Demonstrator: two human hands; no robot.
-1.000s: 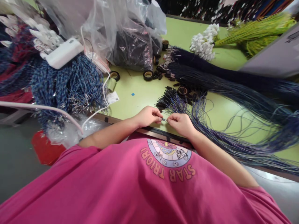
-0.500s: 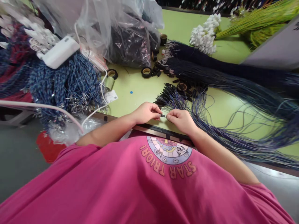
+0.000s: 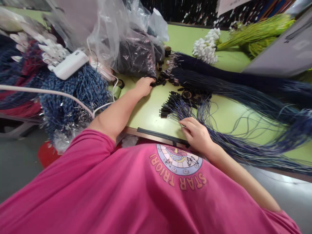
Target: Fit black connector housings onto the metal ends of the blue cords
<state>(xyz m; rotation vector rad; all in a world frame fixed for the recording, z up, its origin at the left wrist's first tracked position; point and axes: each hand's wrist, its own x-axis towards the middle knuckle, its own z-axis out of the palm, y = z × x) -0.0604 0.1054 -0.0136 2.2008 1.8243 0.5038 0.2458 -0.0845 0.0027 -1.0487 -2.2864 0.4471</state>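
My left hand (image 3: 144, 87) is stretched out to the far side of the work area, its fingers closed on a roll of black tape (image 3: 153, 81) beside the plastic bag. Nearer the table's front edge, my right hand (image 3: 197, 132) pinches thin wire at the edge of a bundle of blue-purple wires (image 3: 207, 125); the exact strand is hard to make out. Black connector ends (image 3: 167, 105) of this bundle fan out just beyond the right fingertips.
A clear bag of dark material (image 3: 136, 52) stands at the back. Dark wires (image 3: 207, 71) run off rightward, below white connectors (image 3: 206, 45) on yellow-green wires. At left, a white device (image 3: 70, 65) lies on blue twisted wires (image 3: 73, 87), and a white cable (image 3: 60, 94) crosses there.
My left hand has left the small black piece that both hands held and moved up and away to the tape roll. My right hand has shifted slightly right and down.
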